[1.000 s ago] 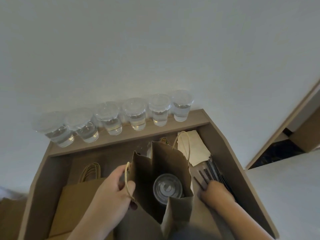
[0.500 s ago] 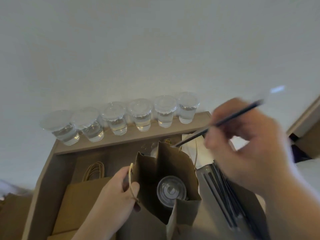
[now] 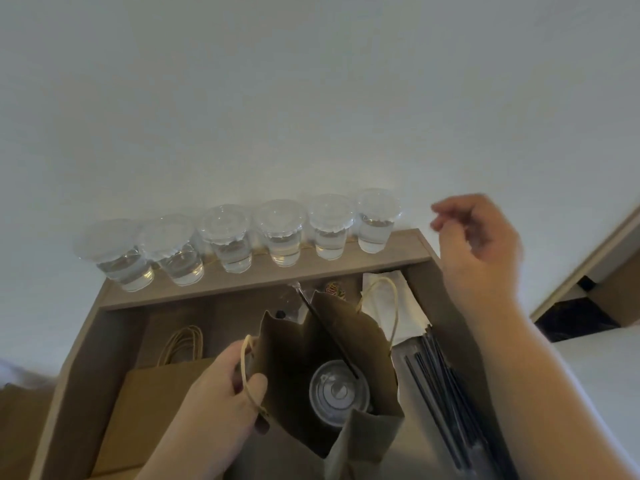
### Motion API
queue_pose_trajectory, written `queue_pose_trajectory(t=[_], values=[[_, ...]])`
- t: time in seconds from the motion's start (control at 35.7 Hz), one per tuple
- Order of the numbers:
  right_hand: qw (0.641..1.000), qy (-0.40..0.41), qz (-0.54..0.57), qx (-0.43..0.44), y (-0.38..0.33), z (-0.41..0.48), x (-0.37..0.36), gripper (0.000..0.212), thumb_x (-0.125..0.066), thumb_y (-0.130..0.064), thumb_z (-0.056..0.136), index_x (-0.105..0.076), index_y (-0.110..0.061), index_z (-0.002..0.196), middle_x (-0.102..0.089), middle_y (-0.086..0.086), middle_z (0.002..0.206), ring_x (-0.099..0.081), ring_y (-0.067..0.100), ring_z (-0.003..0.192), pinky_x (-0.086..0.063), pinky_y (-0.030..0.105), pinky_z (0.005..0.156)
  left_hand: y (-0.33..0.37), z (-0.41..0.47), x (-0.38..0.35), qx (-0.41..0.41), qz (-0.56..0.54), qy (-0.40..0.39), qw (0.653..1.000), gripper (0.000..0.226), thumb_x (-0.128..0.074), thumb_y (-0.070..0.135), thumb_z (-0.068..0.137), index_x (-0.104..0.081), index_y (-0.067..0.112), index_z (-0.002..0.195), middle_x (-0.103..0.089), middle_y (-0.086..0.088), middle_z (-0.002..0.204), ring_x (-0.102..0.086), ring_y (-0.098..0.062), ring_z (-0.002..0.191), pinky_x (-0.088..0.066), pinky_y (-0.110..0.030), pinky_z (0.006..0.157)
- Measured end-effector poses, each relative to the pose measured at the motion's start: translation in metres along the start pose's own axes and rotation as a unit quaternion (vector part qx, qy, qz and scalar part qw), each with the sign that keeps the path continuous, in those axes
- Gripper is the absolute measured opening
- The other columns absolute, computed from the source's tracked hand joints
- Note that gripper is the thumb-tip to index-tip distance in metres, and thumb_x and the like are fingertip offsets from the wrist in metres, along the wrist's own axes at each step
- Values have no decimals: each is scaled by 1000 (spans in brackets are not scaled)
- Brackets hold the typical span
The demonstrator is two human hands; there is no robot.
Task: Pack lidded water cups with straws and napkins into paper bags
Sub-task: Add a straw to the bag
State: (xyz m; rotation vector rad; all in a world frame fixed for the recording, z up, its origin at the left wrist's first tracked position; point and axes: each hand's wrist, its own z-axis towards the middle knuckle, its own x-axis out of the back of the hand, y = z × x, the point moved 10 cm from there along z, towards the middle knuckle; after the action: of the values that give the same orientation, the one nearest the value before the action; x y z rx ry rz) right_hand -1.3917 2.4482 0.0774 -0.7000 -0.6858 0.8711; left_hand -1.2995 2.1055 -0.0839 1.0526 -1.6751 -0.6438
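An open brown paper bag (image 3: 363, 344) stands in the wooden box, with a lidded cup (image 3: 337, 393) at its bottom. A black wrapped straw (image 3: 323, 329) leans inside the bag, its top sticking out past the rim. My left hand (image 3: 221, 403) grips the bag's left edge and handle. Raised above the box's right wall, my right hand (image 3: 479, 244) holds nothing, its fingers loosely curled. Several lidded water cups (image 3: 282, 237) line the back ledge.
White napkins (image 3: 391, 299) lie at the back right of the wooden box (image 3: 86, 348), with a pile of black straws (image 3: 446, 386) in front of them. Flat paper bags (image 3: 156, 393) are stacked at the left. A white wall rises behind the cups.
My right hand picked a straw from the pile, lifted it over the bag and let it go. The straw now leans in the bag, and the hand is empty.
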Motion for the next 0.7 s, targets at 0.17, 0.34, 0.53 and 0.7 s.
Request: queue_pose_trajectory(t=[0.17, 0.34, 0.53, 0.7], values=[[940, -204, -140, -235, 168, -58, -59, 21, -58, -34, 96, -69, -53, 99, -73, -20, 87, -69, 4, 72, -53, 24, 62, 8, -3, 0, -39, 6, 21, 999, 50, -61, 13, 101, -55, 62, 113, -78, 14, 89, -78, -20, 71, -62, -29, 60], [857, -342, -229, -310, 249, -120, -93, 34, -70, -37, 96, -63, -38, 129, -68, -12, 114, -69, 6, 89, -52, 19, 68, 16, -4, 5, -68, 31, 53, 996, 50, -69, 16, 97, -56, 62, 114, -73, 30, 97, -76, -3, 81, -60, -19, 57], [844, -334, -361, -216, 267, -106, -105, 91, -77, -60, 83, -34, -35, 160, -38, -1, 163, -40, 25, 149, -42, 52, 117, 14, 0, 5, -45, 56, 62, 996, 46, -74, 28, 93, -52, 61, 117, -68, 36, 105, -65, 15, 96, -56, -13, 62], [824, -371, -359, -234, 290, -108, -118, 97, -75, -65, 83, -31, -31, 162, -35, 3, 167, -40, 29, 151, -42, 50, 116, 0, 2, -1, -13, 52, 50, 997, 55, -73, 24, 95, -48, 70, 113, -74, 17, 108, -73, -10, 94, -57, -21, 71]])
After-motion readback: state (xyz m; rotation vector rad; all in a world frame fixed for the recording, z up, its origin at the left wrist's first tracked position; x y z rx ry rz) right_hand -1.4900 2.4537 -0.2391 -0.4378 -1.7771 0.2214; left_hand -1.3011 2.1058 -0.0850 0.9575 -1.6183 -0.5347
